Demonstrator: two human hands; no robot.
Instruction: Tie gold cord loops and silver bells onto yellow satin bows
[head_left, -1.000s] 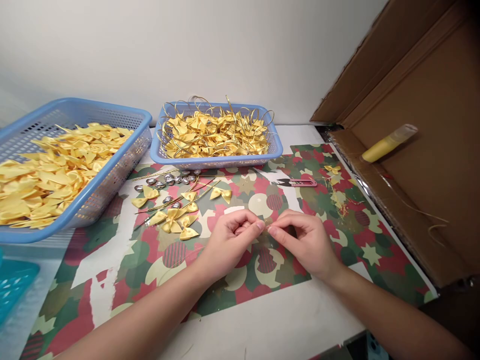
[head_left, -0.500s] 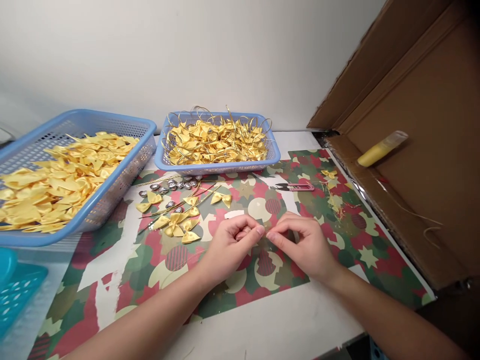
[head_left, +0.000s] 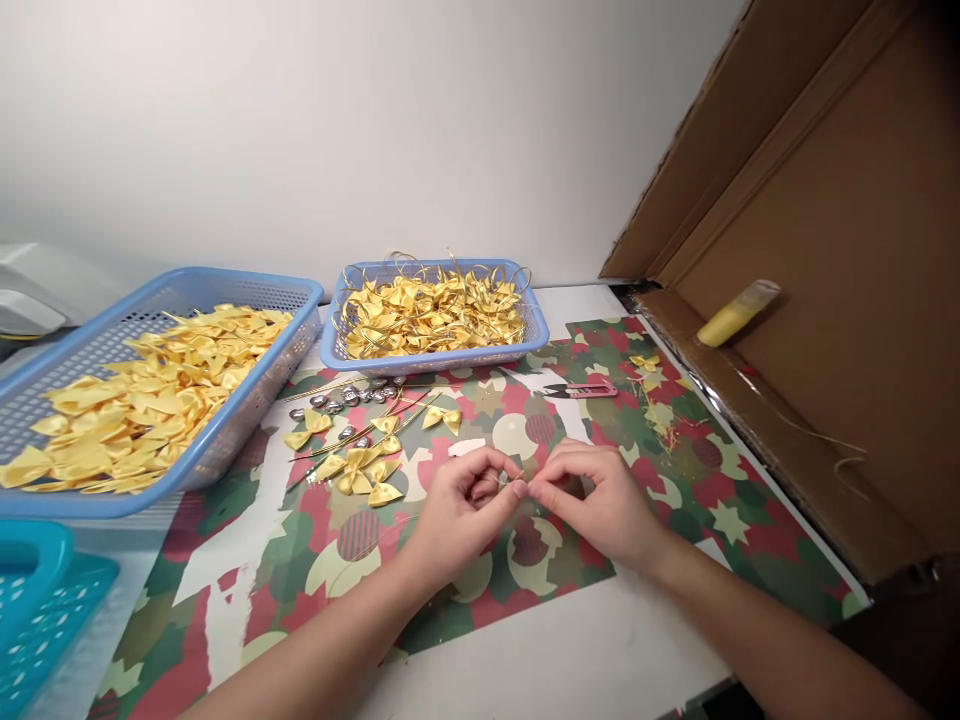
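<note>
My left hand [head_left: 471, 508] and my right hand [head_left: 592, 500] meet over the patterned sheet, thumbs and forefingers pinched with the tips nearly touching. Between the fingertips shows a small bit of thin gold cord [head_left: 525, 480]; most of it is hidden by the fingers. Left of my left hand lie several yellow satin bows [head_left: 355, 470], gold cord lengths [head_left: 412, 408] and silver bells [head_left: 351, 397]. Beyond my right hand is a pair of pink-handled thread snips [head_left: 581, 390].
Loose yellow bows fill a large blue basket [head_left: 161, 492] on the left. A smaller blue basket [head_left: 435, 362] behind holds bows with gold cords. A teal basket [head_left: 82, 600] stands front left. Cardboard [head_left: 817, 250] walls the right side, with a yellow tube [head_left: 735, 315] and thread scraps [head_left: 661, 415] nearby.
The camera view has tilted up and shifted slightly, so the table sits lower in the picture. My fingertips have come closer together, with a bit of cord now showing between them.
</note>
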